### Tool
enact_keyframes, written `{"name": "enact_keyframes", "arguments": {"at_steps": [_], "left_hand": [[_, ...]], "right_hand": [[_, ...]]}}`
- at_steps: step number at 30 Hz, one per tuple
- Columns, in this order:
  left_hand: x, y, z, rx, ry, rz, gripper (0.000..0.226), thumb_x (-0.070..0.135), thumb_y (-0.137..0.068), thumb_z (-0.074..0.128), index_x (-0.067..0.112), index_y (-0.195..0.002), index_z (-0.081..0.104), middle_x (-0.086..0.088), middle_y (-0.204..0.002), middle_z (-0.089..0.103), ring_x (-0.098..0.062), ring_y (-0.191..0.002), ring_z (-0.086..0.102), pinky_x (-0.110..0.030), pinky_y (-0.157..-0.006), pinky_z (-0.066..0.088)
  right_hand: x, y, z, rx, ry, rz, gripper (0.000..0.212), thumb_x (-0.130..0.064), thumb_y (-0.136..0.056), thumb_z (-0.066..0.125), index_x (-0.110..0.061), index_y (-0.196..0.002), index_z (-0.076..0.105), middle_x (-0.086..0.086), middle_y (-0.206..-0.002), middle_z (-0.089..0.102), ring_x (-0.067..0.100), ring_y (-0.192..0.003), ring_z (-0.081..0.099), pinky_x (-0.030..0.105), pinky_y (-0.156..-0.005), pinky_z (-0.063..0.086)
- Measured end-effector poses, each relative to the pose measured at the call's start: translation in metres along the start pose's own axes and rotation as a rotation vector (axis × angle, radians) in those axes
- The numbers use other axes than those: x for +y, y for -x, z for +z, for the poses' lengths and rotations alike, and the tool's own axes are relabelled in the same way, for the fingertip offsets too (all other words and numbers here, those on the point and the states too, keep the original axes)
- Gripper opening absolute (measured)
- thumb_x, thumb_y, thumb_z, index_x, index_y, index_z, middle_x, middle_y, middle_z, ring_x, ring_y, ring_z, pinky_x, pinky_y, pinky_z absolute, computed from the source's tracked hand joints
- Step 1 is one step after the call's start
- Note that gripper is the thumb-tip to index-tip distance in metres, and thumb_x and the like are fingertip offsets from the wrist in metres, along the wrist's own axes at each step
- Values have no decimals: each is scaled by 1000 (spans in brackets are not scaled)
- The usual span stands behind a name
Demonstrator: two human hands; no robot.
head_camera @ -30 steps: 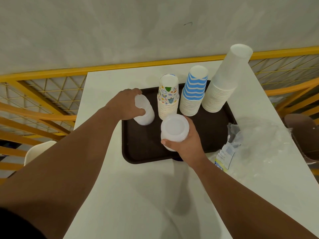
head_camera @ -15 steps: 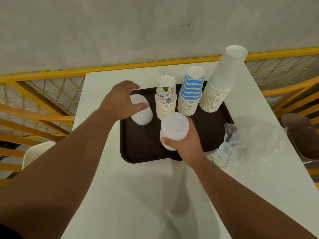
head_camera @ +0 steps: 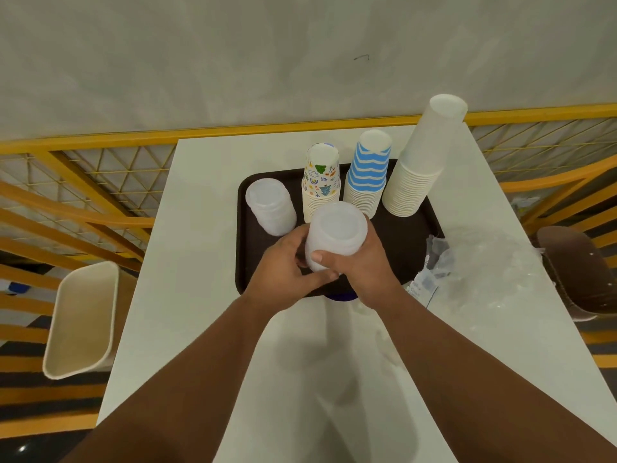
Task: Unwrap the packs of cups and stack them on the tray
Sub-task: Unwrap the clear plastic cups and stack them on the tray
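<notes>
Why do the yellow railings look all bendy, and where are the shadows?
Head view: its wide-angle lens curves the yellow railing near the edges; soft arm shadows fall on the white table below the hands; the picture is mostly sharp.

Five inverted cup stacks [head_camera: 335, 235] (two translucent) on brown tray [head_camera: 400, 235].

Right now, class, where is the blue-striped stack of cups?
In the head view, the blue-striped stack stands at the tray's far edge, between the patterned stack and the tall white stack.
</notes>
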State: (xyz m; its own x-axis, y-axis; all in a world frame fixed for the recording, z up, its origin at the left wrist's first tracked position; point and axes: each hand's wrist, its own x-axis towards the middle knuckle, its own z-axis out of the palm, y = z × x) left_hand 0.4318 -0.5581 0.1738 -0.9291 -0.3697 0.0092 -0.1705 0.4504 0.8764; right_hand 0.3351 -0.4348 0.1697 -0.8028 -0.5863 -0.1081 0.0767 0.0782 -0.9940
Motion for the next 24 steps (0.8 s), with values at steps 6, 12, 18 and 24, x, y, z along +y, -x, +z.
{"name": "enact_keyframes", "arguments": {"at_steps": [6,12,18,24], "left_hand": [[11,8,6,35,70,-73,71,26,-75,85,31,-135,48,19,-121,62,-5,-111,61,-25,-94,53],[23,2,-13,-134,729,-423,76,40,-62,79,27,-132,51,0,-121,66,-27,-105,67,-45,-82,57],[24,-6,-7,-48,934,-590,66,35,-75,77,22,-135,53,-16,-129,62,-36,-115,62,-53,-83,56],[30,-8,-10,-83,1265,-619,64,36,-78,72,19,-137,53,-19,-132,60,-38,-118,60,-58,-91,50]], "right_hand": [[-5,6,-6,-48,15,-13,86,-6,-63,88,-24,-135,44,-7,-127,57,9,-120,53,28,-99,48],[-10,7,-11,-85,177,-61,84,-13,-60,91,-32,-125,43,-17,-118,55,1,-112,53,25,-97,45],[-12,8,3,-120,292,-138,94,-35,-53,94,-35,-131,43,-14,-127,49,4,-120,46,22,-96,42],[-21,14,6,-36,368,-236,110,-35,-48,96,-24,-143,41,-12,-132,47,-12,-113,43,11,-98,36]]}}
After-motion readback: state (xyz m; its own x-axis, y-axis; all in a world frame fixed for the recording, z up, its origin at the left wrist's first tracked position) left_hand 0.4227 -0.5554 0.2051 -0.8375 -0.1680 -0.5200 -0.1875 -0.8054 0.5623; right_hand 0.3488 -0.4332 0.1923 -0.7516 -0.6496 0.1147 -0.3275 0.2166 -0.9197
